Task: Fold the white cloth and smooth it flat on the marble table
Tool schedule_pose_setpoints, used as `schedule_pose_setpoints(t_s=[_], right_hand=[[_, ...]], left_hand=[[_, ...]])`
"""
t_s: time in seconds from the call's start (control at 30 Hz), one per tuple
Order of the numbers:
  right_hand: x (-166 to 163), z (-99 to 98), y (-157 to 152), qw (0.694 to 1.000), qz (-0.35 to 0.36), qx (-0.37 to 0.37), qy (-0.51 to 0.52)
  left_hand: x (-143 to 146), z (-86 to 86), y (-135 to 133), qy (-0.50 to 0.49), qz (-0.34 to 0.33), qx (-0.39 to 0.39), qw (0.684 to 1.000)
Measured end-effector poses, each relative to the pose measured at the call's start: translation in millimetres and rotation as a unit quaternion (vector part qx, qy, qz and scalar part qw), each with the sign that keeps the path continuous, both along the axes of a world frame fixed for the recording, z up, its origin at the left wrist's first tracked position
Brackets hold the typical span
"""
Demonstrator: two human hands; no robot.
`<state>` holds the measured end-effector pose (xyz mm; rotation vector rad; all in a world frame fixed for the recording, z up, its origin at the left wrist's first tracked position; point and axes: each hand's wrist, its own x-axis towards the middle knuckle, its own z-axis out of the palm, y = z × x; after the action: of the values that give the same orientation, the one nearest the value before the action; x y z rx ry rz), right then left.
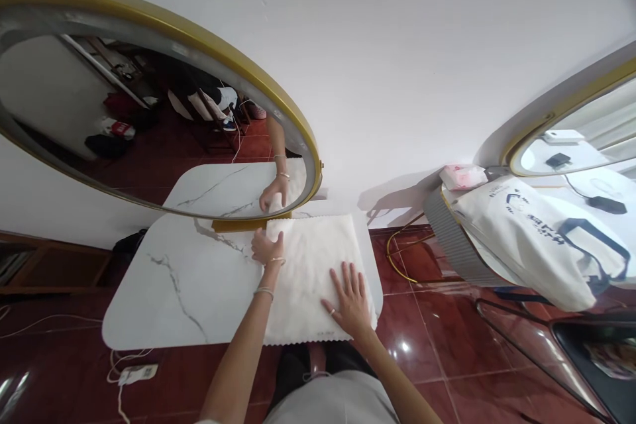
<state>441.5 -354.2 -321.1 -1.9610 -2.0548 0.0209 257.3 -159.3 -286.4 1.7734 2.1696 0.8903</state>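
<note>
A white, soft-looking cloth [303, 285] with scalloped edges lies spread over the right part of the marble-patterned table [199, 278]. At its upper left corner is my left hand [267, 246], with bent fingers and the thumb held apart, touching the edge. My right hand [352, 298] rests flat on the cloth's lower right part, fingers spread. Small dark print shows near the cloth's bottom edge. In the gold-framed oval mirror [298, 109], the left hand and part of the cloth are reflected.
To the right, a second table [460, 238] carries a white bag [527, 225] with blue straps and a pink-white packet [463, 177]. Another mirror [586, 126] stands behind it. A black-seated chair [571, 344] is at lower right. A power strip [138, 374] lies on the red tiled floor.
</note>
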Motion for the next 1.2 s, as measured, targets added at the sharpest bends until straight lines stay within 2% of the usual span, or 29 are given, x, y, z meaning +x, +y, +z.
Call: schedule_pose_setpoints(t_s=[0.1, 0.17, 0.23, 0.3, 0.37, 0.43, 0.5, 0.57, 0.63, 0.83, 1.0, 1.2], right_hand=[[-0.6, -0.3, 0.2, 1.000, -0.003, 0.003, 0.009], [-1.1, -0.2, 0.4, 1.000, -0.004, 0.004, 0.014], [-1.7, 0.0, 0.5, 1.000, -0.004, 0.003, 0.016], [-2.4, 0.0, 0.4, 1.000, -0.005, 0.002, 0.018], [-2.8, -0.2, 0.1, 1.000, -0.005, 0.001, 0.019], [-2.9, -0.5, -0.3, 1.000, -0.003, 0.002, 0.016], [-2.4, -0.3, -0.7, 1.000, 0.003, 0.002, 0.009], [-1.8, 0.4, -1.0, 1.000, 0.011, -0.002, 0.001], [-2.2, 1.2, -0.9, 1.000, 0.019, -0.014, -0.004], [-26.8, 2.1, 6.4, 0.997, 0.060, -0.042, 0.013], [-83.5, 5.1, 20.3, 0.996, 0.062, -0.059, 0.032], [-156.9, 14.9, 39.4, 0.991, 0.085, -0.083, 0.061]], left_hand=[[-18.8, 0.9, 23.4, -0.007, -0.026, -0.008, 1.000], [-24.4, 3.1, 20.7, -0.004, -0.051, 0.002, 0.999], [-16.7, 5.7, 7.6, 0.007, -0.078, 0.020, 0.997], [5.9, 6.0, -9.1, 0.020, -0.115, 0.034, 0.993], [39.5, 2.0, -22.9, 0.031, -0.179, 0.039, 0.983], [75.4, -6.1, -29.7, 0.061, -0.284, 0.035, 0.956], [103.7, -16.3, -29.4, 0.108, -0.386, 0.024, 0.916], [118.3, -25.5, -24.8, 0.148, -0.439, 0.015, 0.886], [119.0, -31.8, -19.6, 0.164, -0.451, 0.010, 0.877], [76.7, -30.6, -10.7, 0.185, -0.435, 0.009, 0.881], [21.7, -28.2, 2.6, 0.184, -0.441, 0.033, 0.878], [-60.1, -34.3, 22.9, 0.156, -0.463, 0.097, 0.867]])
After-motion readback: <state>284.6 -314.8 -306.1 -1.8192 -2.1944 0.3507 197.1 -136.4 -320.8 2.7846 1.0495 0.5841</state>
